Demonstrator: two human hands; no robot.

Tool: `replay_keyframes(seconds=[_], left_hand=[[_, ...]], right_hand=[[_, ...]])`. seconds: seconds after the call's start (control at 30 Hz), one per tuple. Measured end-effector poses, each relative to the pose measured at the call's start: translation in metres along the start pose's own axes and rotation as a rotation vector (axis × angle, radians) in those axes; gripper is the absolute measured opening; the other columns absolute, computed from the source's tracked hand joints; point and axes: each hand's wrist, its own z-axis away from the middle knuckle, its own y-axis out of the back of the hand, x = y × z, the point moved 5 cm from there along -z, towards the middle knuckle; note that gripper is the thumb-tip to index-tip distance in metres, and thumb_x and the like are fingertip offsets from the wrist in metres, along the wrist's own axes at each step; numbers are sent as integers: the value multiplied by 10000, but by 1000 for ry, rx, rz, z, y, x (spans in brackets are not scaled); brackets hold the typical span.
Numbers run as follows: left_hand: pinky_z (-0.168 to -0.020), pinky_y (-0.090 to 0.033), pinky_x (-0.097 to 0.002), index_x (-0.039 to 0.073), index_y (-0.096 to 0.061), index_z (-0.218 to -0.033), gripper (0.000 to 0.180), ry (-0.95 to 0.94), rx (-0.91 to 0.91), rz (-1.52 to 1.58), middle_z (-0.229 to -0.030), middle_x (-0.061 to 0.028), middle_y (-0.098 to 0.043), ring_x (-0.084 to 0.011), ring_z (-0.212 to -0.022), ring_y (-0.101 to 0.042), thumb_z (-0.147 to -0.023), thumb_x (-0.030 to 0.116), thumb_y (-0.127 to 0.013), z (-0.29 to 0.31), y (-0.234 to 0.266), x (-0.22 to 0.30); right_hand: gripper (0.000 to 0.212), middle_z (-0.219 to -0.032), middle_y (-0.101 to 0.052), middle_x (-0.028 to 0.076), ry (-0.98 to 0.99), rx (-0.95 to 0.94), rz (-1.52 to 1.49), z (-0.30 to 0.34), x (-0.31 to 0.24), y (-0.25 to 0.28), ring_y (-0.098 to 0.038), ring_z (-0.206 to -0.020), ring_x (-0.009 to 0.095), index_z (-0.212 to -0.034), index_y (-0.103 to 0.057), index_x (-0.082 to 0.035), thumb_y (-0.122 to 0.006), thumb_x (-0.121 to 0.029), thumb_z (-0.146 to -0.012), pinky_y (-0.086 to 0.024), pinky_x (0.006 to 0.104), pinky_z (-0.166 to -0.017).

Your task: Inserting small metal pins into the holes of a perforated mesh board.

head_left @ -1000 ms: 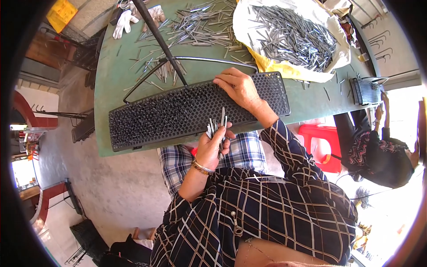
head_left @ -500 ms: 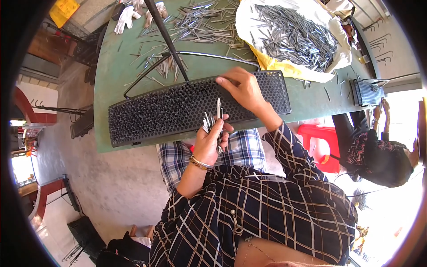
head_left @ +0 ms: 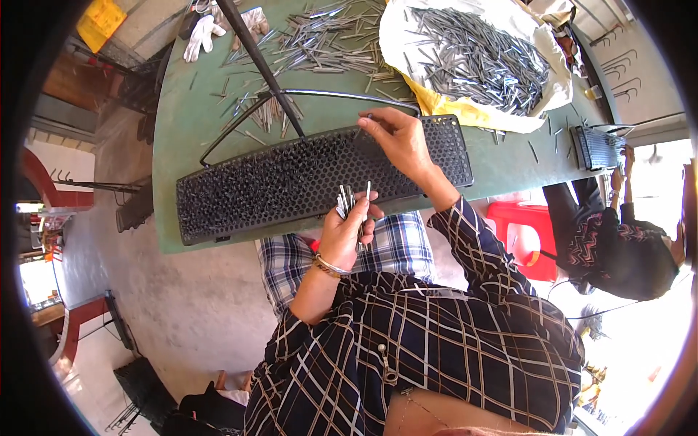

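A long black perforated rack (head_left: 425, 167) lies across the front of the table. Thin dark rods stand packed in the holes over its left and middle, while the right end shows bare holes. Below the rack's front edge, my left hand (head_left: 347, 234) is closed around a bunch of thin metal rods (head_left: 349, 198), their ends sticking up past the fingers. Over the right half of the rack, my right hand (head_left: 398, 142) pinches a short dark metal rod (head_left: 368, 118) between thumb and forefinger, close to the holes' far edge.
Loose metal rods (head_left: 320, 43) are scattered on the green table (head_left: 182, 109). A white-and-yellow sack (head_left: 465, 109) piled with rods lies back right. A black metal bar (head_left: 254, 54) slants behind the rack. White gloves (head_left: 203, 35) lie back left. At right, another person (head_left: 618, 247) handles a similar rack (head_left: 600, 149).
A rod now shows in my right hand's pinch, and the hand has shifted slightly. One long rod no longer stands as high above my left hand's bunch.
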Motion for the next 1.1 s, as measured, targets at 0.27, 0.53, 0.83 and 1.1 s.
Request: replay_keyframes(seconds=[0.27, 0.53, 0.83, 1.1], left_hand=[[-466, -354, -183, 2, -578, -1129, 315, 4, 0, -1, -829, -50, -598, -43, -597, -467, -949, 260, -559, 2, 3, -6], [-466, -362, -183, 4, -580, -1128, 310, -1, -6, 4, -828, -46, -598, -41, -601, -475, -953, 259, -552, 2, 2, -5], [-474, -367, -180, 8, -581, -1131, 312, 10, -34, 18, -840, -51, -602, -38, -608, -480, -958, 266, -546, 2, 0, -4], [-530, -369, -203, 2, -546, -1167, 294, -34, -58, 79, -872, -59, -584, -69, -669, -477, -950, 200, -552, 1, 2, 1]], right_hand=[[209, -819, -637, 105, 359, -73, 266, -5, -7, -3, -614, -675, 204, -993, -668, -3, -681, -139, -835, -482, 290, -614], [208, -880, -641, 117, 417, -145, 288, -5, -3, -10, -630, -740, 253, -983, -669, -9, -687, -139, -822, -504, 328, -663], [192, -893, -610, 101, 401, -108, 298, 1, -3, -16, -619, -741, 248, -970, -694, -35, -696, -145, -813, -500, 326, -655], [180, -890, -583, 95, 337, -1, 410, 9, -5, -15, -611, -721, 254, -966, -702, -58, -690, -158, -816, -498, 348, -650]])
